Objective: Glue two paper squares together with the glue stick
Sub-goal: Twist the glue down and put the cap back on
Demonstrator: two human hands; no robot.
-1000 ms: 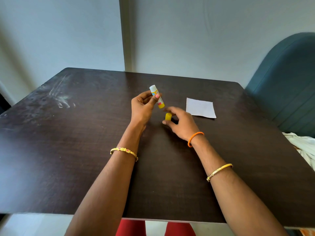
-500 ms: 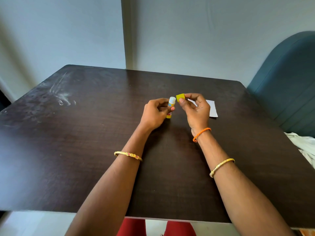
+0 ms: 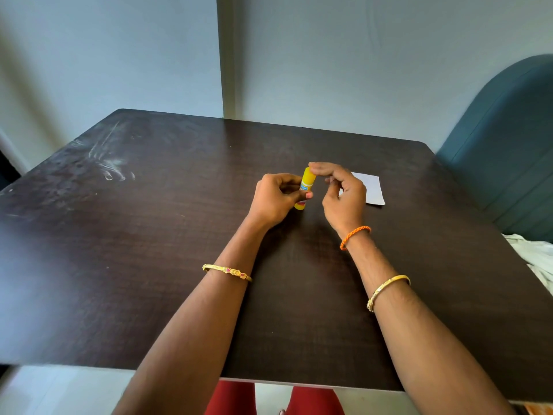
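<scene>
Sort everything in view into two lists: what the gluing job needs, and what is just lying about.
Needed for the job:
- glue stick, gripped in the left hand, its yellow cap on and under the right hand
- white paper flat on the table

Lying about:
- blue chair
- white cloth at the right edge

A dark wooden table — beside it a teal padded chair, crumpled white cloth on its seat.

One glue stick stands between two hands, the left hand and the right hand. One white paper shows just right of it (partly hidden). Three bangles count: gold, gold, orange.
</scene>
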